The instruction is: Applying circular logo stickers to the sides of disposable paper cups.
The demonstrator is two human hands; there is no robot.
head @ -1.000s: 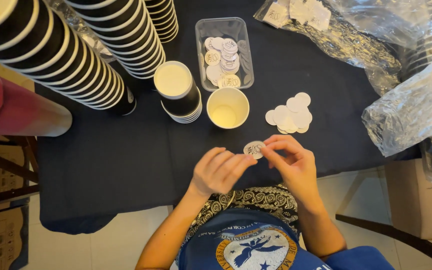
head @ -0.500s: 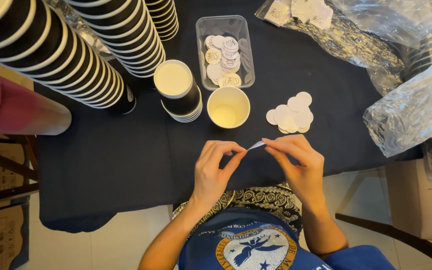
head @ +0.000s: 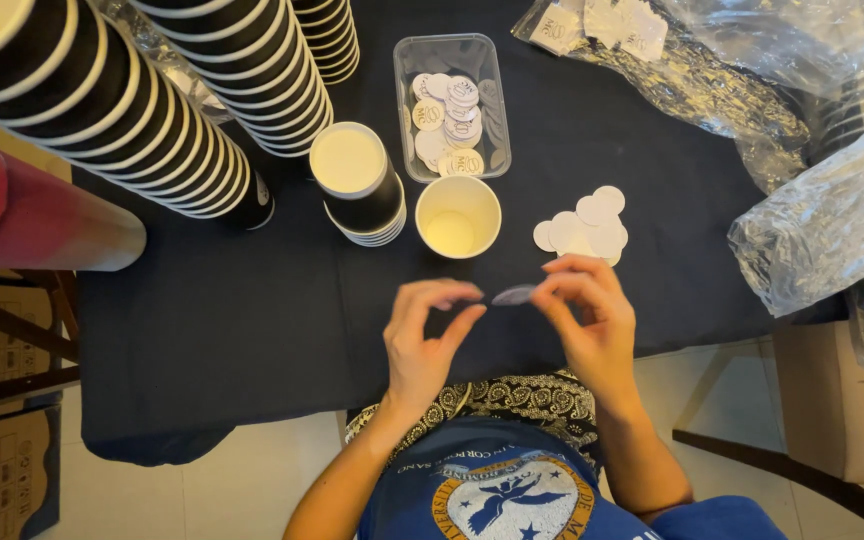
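Both hands meet just above the near edge of the table (head: pixel 202 330), seen from overhead. Left hand (head: pixel 430 345) and right hand (head: pixel 592 320) each pinch one side of a small round sticker (head: pixel 514 295) between fingertips, holding it almost edge-on, apparently so its backing can be worked apart. Neither hand holds anything else.

Just beyond the hands stands an open paper cup (head: pixel 458 217), upright and empty-looking, close enough to reach easily. To its left sits a short stack of dark cups (head: pixel 357 180), the top one capped with a pale lid. To the cup's right, a loose pile of white discs (head: pixel 584 225) lies on the dark cloth. Farther back, a clear tray (head: pixel 452 105) holds printed round stickers. Long nested cup stacks (head: pixel 122 110) lie on their sides at the left, and crumpled plastic bags (head: pixel 812 220) crowd the right.
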